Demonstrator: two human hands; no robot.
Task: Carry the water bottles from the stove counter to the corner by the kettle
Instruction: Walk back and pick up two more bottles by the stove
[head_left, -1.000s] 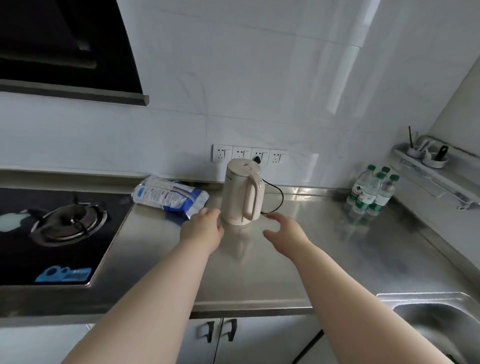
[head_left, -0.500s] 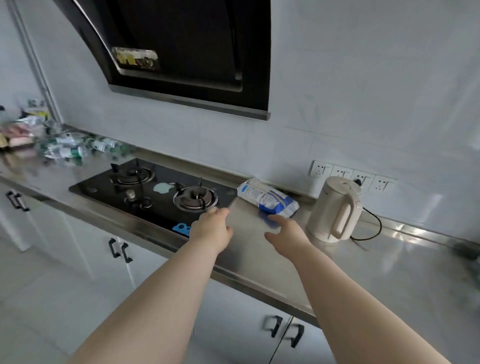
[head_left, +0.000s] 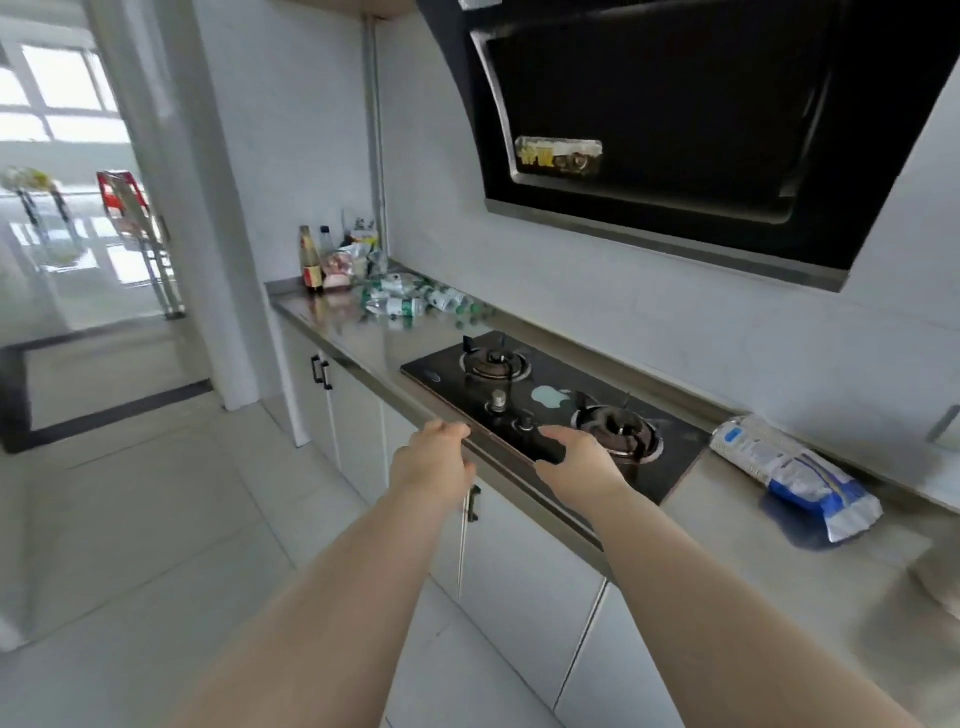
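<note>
Several clear water bottles (head_left: 410, 301) with green labels lie on their sides in a heap on the steel counter (head_left: 363, 338), beyond the far end of the black gas stove (head_left: 545, 410). My left hand (head_left: 434, 460) hovers at the counter's front edge with fingers loosely curled and nothing in it. My right hand (head_left: 579, 460) is over the stove's near edge, fingers apart and empty. Both hands are well short of the bottles. Only a sliver of the kettle (head_left: 943, 423) shows at the right edge.
A blue and white packet (head_left: 795, 480) lies on the counter right of the stove. Sauce bottles (head_left: 312, 260) and food packets stand in the far corner behind the water bottles. A black range hood (head_left: 675, 130) hangs overhead. A doorway (head_left: 104, 234) opens at the left.
My view has swung left, from the kettle and the upright bottles in the right corner, along the stove to the lying bottles. Both hands stayed empty and moved left.
</note>
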